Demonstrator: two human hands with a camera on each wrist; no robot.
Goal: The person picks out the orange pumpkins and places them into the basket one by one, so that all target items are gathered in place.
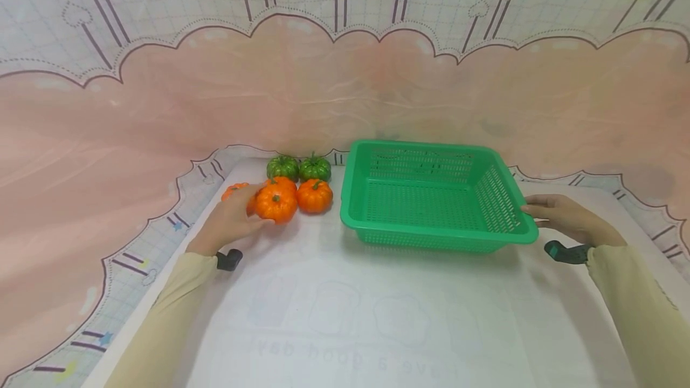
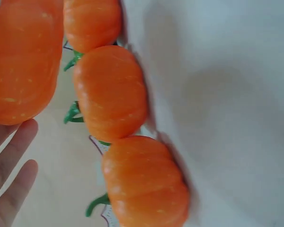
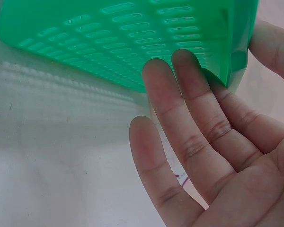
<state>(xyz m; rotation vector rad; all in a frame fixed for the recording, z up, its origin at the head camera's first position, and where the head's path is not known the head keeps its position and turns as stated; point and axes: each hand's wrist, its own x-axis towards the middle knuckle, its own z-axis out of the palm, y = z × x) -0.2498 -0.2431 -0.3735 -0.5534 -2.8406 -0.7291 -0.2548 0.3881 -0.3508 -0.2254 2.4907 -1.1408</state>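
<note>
My left hand (image 1: 229,219) grips a small orange pumpkin (image 1: 276,205) between thumb and fingers. In the left wrist view this held pumpkin (image 2: 21,61) is large at the upper left, nearer the camera than a row of other orange pumpkins (image 2: 111,92). Around it in the head view are an orange pumpkin (image 1: 315,197) on its right and others partly hidden behind it and the hand. With the thumb over the rim and fingers beneath, my right hand (image 1: 574,218) pinches the right side of a green slotted plastic basket (image 1: 431,232). The basket holds nothing.
Two green pumpkins (image 1: 315,169) stand behind the orange ones, at the back of the white table (image 1: 323,268). A patterned cloth curtain (image 1: 377,88) rises behind the table and hangs along its left side. Black straps (image 1: 566,252) circle both wrists.
</note>
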